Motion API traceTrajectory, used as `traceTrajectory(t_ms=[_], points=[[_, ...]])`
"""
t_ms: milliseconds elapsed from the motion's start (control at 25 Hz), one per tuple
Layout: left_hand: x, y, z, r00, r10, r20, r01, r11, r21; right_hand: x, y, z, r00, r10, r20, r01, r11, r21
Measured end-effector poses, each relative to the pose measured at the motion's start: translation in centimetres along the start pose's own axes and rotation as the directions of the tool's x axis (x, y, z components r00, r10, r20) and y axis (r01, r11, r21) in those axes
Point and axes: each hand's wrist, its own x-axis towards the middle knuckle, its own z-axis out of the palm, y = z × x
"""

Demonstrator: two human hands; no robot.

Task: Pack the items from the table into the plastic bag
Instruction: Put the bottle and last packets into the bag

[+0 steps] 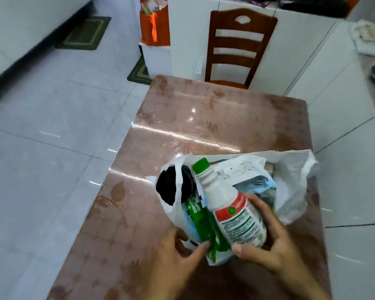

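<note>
Tabletop (pixel 204 118): bottle (pixel 232 204) between right fingers (pixel 262 211)

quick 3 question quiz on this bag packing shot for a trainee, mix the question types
1. True or false: the white bottle has a green cap.
2. Which hand grips the bottle? A) left B) right C) neither
3. Fill in: the bottle's cap points ____ the person.

Key
1. True.
2. B; the left hand holds the white plastic bag at its near edge.
3. Away from, toward the wooden chair beyond the table.
</note>
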Motion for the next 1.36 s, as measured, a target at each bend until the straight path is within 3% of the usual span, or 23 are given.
traceTrajectory(t_ms=[120, 200, 320, 400, 480, 560, 720, 800, 880, 960, 1000, 1040, 1080, 1120, 1160, 1200, 1240, 1280, 1320, 1360], points=[[1.1, 0.2, 0.6, 0.991, 0.116, -0.061, -0.11, 0.99, 0.088, 2.1, 1.7, 0.3, 0.987, -0.152, 0.052, 0.161, 0.929, -0.333], [0.8, -0.6, 0.2, 0.98, 0.165, -0.113, -0.164, 0.986, 0.012, 4.2, 1.7, -1.3, 0.955, -0.207, 0.211, 0.294, 0.737, -0.608], [-0.3, -1.6, -0.3, 0.977, 0.135, -0.165, -0.159, 0.976, -0.146, 5.6, 0.6, -3.3, 0.944, -0.005, 0.33, 0.301, 0.424, -0.854], [-0.6, -1.5, -0.1, 0.984, 0.097, -0.152, -0.125, 0.975, -0.185, 5.0, 0.3, -3.4, 0.931, 0.117, 0.345, 0.311, 0.238, -0.92], [-0.7, -1.2, 0.2, 0.983, 0.09, -0.158, -0.118, 0.976, -0.181, 4.6, 0.3, -2.5, 0.929, 0.154, 0.337, 0.31, 0.176, -0.934], [-0.4, -1.0, 0.2, 0.977, 0.1, -0.191, -0.132, 0.978, -0.164, 5.2, 0.6, -1.3, 0.945, 0.117, 0.304, 0.279, 0.189, -0.941], [0.5, -1.0, 0.2, 0.967, 0.099, -0.236, -0.137, 0.979, -0.153, 7.5, 2.7, 0.2, 0.954, 0.034, 0.296, 0.298, -0.138, -0.944], [0.9, -0.5, -0.3, 0.971, 0.143, -0.19, -0.166, 0.98, -0.113, 8.2, 3.1, 0.0, 0.97, 0.055, 0.238, 0.244, -0.196, -0.95], [1.2, 0.1, -1.0, 0.967, 0.215, -0.137, -0.212, 0.976, 0.038, 8.2, 2.9, -0.1, 0.974, 0.09, 0.206, 0.219, -0.175, -0.96], [1.2, 0.6, -2.1, 0.924, 0.302, -0.235, -0.241, 0.936, 0.256, 7.2, 2.4, -0.3, 0.969, 0.105, 0.222, 0.23, -0.078, -0.97], [1.3, 0.9, -2.8, 0.877, 0.359, -0.32, -0.255, 0.911, 0.325, 6.4, 1.9, -0.5, 0.972, 0.022, 0.232, 0.232, 0.018, -0.973], [1.4, 1.2, -3.4, 0.824, 0.425, -0.375, -0.29, 0.885, 0.364, 5.8, 0.9, -0.8, 0.964, -0.175, 0.201, 0.225, 0.125, -0.966], [1.4, 1.6, -3.8, 0.79, 0.484, -0.376, -0.334, 0.854, 0.399, 5.3, -0.3, -1.5, 0.897, -0.433, 0.088, 0.196, 0.212, -0.957], [1.7, 2.1, -3.8, 0.777, 0.522, -0.351, -0.36, 0.827, 0.431, 5.1, -1.5, -2.6, 0.754, -0.649, -0.102, 0.107, 0.274, -0.956], [2.3, 2.5, -3.6, 0.773, 0.548, -0.32, -0.387, 0.807, 0.447, 5.0, -2.7, -3.8, 0.599, -0.738, -0.31, -0.047, 0.354, -0.934], [2.8, 3.3, -3.4, 0.767, 0.561, -0.31, -0.417, 0.804, 0.425, 5.3, -3.5, -5.1, 0.523, -0.709, -0.473, -0.206, 0.434, -0.877], [3.5, 4.3, -3.3, 0.774, 0.546, -0.32, -0.446, 0.829, 0.338, 5.9, -3.7, -6.4, 0.55, -0.6, -0.581, -0.298, 0.509, -0.808], [4.1, 5.7, -3.2, 0.808, 0.497, -0.315, -0.45, 0.867, 0.215, 6.7, -3.6, -7.3, 0.646, -0.434, -0.628, -0.311, 0.602, -0.736], [4.9, 6.8, -3.2, 0.846, 0.455, -0.277, -0.441, 0.89, 0.115, 7.4, -3.5, -7.4, 0.762, -0.245, -0.6, -0.24, 0.754, -0.612], [5.7, 7.6, -3.1, 0.871, 0.455, -0.184, -0.438, 0.89, 0.123, 7.9, -3.1, -7.4, 0.845, -0.099, -0.526, -0.173, 0.88, -0.443]])
